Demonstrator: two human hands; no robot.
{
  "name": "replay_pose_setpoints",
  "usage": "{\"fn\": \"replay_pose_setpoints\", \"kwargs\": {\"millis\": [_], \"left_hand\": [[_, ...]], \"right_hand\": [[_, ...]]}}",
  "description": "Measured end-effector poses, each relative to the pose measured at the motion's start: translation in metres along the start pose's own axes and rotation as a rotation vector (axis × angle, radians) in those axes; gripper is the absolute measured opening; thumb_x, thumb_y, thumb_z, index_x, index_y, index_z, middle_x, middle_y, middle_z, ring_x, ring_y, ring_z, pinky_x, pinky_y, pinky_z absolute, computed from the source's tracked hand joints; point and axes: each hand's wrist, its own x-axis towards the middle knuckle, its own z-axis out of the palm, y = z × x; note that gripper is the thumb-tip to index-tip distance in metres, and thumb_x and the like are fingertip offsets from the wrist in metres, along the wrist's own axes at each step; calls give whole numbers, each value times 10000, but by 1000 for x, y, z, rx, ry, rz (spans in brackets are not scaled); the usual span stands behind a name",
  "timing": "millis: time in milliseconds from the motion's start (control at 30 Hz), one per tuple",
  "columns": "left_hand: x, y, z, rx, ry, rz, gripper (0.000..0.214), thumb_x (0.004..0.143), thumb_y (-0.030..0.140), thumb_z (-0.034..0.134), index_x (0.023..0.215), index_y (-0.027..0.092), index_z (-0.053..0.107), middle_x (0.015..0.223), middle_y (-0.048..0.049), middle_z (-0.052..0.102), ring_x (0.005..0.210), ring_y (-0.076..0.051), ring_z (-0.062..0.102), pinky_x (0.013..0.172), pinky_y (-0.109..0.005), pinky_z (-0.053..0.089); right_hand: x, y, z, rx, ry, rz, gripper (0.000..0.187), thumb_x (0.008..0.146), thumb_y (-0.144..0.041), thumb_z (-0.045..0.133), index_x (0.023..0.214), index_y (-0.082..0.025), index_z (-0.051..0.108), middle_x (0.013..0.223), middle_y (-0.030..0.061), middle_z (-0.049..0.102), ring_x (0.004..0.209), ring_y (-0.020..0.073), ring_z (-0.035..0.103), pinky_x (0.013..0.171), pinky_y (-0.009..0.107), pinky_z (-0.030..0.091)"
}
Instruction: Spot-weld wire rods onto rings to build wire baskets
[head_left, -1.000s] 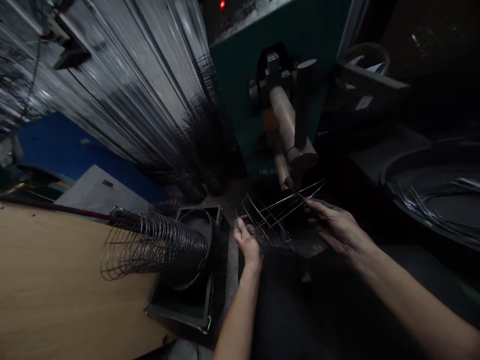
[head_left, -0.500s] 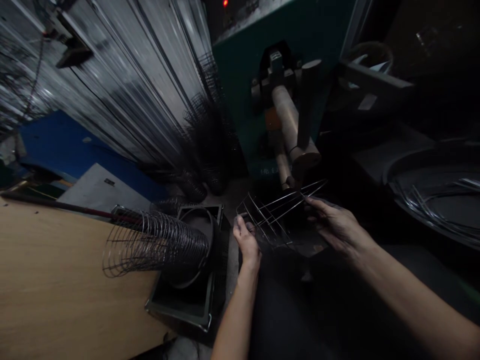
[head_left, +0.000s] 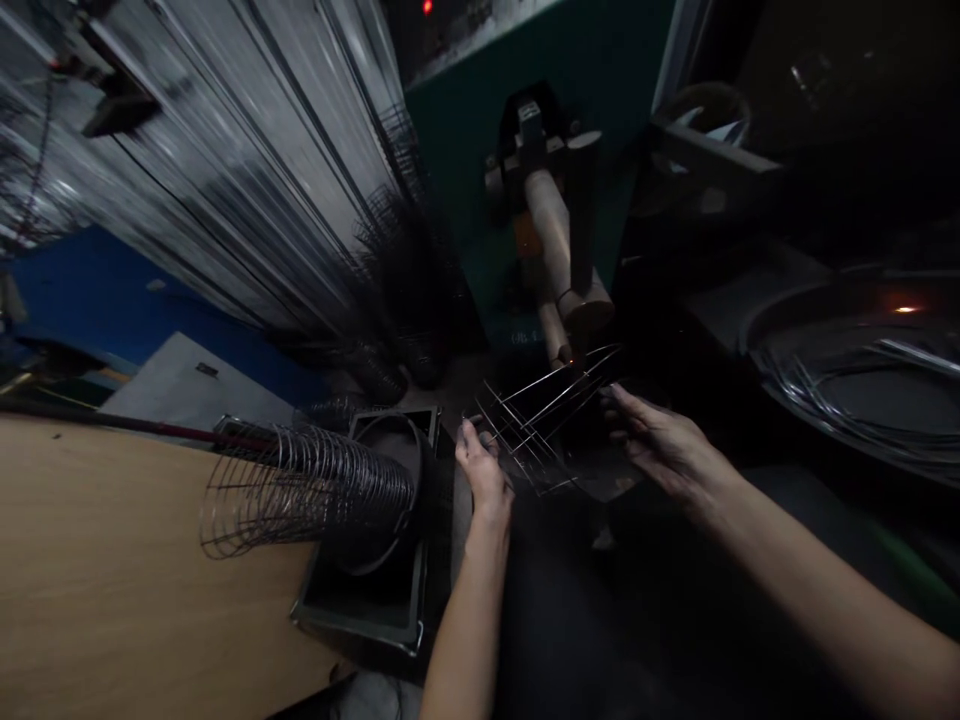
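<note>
A thin metal wire frame (head_left: 529, 428) with crossing rods is held under the machine's lower electrode arm (head_left: 553, 335). My left hand (head_left: 484, 465) pinches the frame's left end between thumb and fingers. My right hand (head_left: 664, 435) has its thumb and fingers closed at the frame's right side; the exact grip is dark and hard to see. A small orange glow shows at the tip of the lower arm, where the frame meets it. Above is a thick upper cylinder (head_left: 555, 230) fixed to the green machine (head_left: 450, 150).
To the left, a stack of wire rings (head_left: 300, 490) lies along a rod, by a dark crate (head_left: 360, 630) and a wooden board (head_left: 135, 560). A round tray (head_left: 757, 335) with loose wires is at right. A blue panel (head_left: 120, 280) stands behind.
A small glow has appeared at the lower arm's tip, and an orange light at the tray on the right. The view has shifted slightly; both hands stay at the wire frame.
</note>
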Motion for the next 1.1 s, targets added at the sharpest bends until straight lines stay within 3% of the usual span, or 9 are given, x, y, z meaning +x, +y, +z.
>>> {"fn": "replay_pose_setpoints", "kwargs": {"millis": [133, 400, 533, 633, 800, 867, 933, 1000, 1100], "left_hand": [[7, 1, 4, -27, -29, 32, 336, 789, 472, 639, 907, 157, 646, 693, 30, 516, 573, -40, 484, 546, -139, 392], [10, 8, 9, -8, -6, 47, 267, 838, 418, 591, 879, 158, 636, 739, 23, 535, 586, -38, 472, 570, -145, 384], [-6, 4, -3, 93, -74, 192, 310, 860, 470, 547, 858, 169, 623, 704, 32, 514, 570, -55, 442, 580, -170, 382], [-32, -10, -30, 280, -181, 306, 317, 843, 492, 571, 806, 185, 642, 642, 22, 509, 573, -93, 462, 610, -210, 406], [-64, -33, -78, 438, -628, 351, 229, 706, 427, 741, 675, 206, 688, 697, -65, 630, 796, -205, 595, 905, -344, 441], [-61, -32, -85, 378, -632, 301, 256, 716, 455, 730, 768, 205, 712, 859, -98, 683, 957, -233, 608, 1007, -376, 397], [-49, -24, -83, 210, -418, 147, 346, 784, 516, 643, 905, 196, 696, 1011, -109, 683, 1040, -226, 608, 1007, -372, 411], [-32, -15, -73, 58, -301, -148, 422, 866, 539, 519, 969, 157, 666, 1006, -125, 684, 979, -214, 640, 919, -359, 473], [-18, -4, -54, -19, -290, -531, 404, 934, 446, 437, 871, 108, 650, 792, -104, 674, 724, -159, 653, 716, -278, 518]], "right_hand": [[2, 1, -10, -5, 11, -18, 107, 695, -181, 776, 678, -180, 670, 747, 28, 645, 589, 91, 566, 397, 138, 419], [-28, 4, -12, -294, -244, -164, 349, 574, -442, 850, 728, -165, 702, 656, 26, 612, 516, 86, 506, 396, 173, 379], [-56, -1, -2, -694, -430, -553, 223, 699, -418, 765, 772, -209, 739, 743, 43, 678, 681, 175, 624, 627, 270, 517], [-53, -7, 12, -938, -439, -800, 72, 753, -264, 709, 811, -251, 748, 940, 33, 707, 922, 234, 642, 905, 348, 477], [-13, -10, 5, -1062, -427, -522, 102, 767, -285, 692, 697, -222, 732, 758, 27, 702, 761, 218, 650, 747, 304, 506], [-2, 1, -14, -965, -452, -429, 109, 752, -308, 698, 698, -221, 735, 720, 14, 697, 709, 197, 642, 675, 273, 507], [3, 20, -38, -898, -459, -399, 58, 711, -290, 720, 721, -239, 745, 763, 2, 713, 754, 203, 657, 714, 281, 520], [3, 44, -61, -884, -457, -421, 84, 674, -260, 733, 755, -266, 754, 858, -8, 726, 841, 225, 672, 822, 327, 521], [-8, 76, -90, -902, -422, -488, 108, 666, -244, 723, 762, -280, 756, 906, -4, 726, 896, 252, 677, 935, 396, 489]]}}
